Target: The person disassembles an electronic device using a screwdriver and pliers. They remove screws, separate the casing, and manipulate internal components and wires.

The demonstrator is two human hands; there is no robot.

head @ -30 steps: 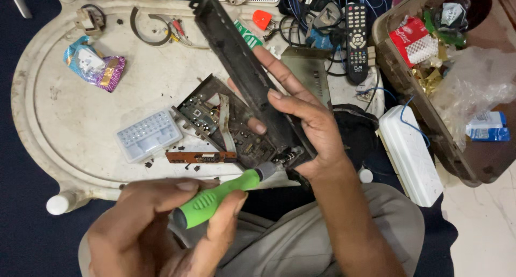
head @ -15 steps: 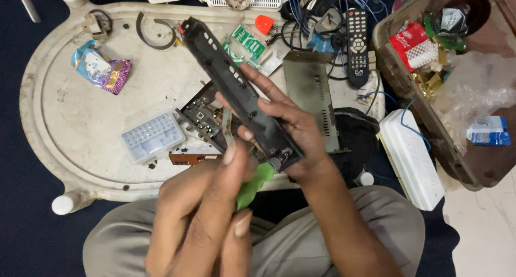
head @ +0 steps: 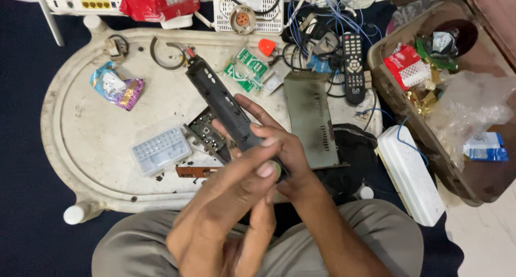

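I see my right hand (head: pixel 285 159) pinching the long black plastic panel (head: pixel 223 108) at frame centre; my left hand's (head: pixel 236 202) fingers press its lower end. Light, stiff, probably brittle; grip the edges.

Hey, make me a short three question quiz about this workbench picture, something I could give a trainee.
1. True or false: the black remote control lies on the white tray table.
2. Which hand grips the long black panel: the left hand or the right hand?
3. What lies just left of the circuit board? A) clear bit case B) red plug C) grey metal cover

Key: 1 false, it rests on the tangled cables beyond the tray's edge; 2 right hand; 3 A.
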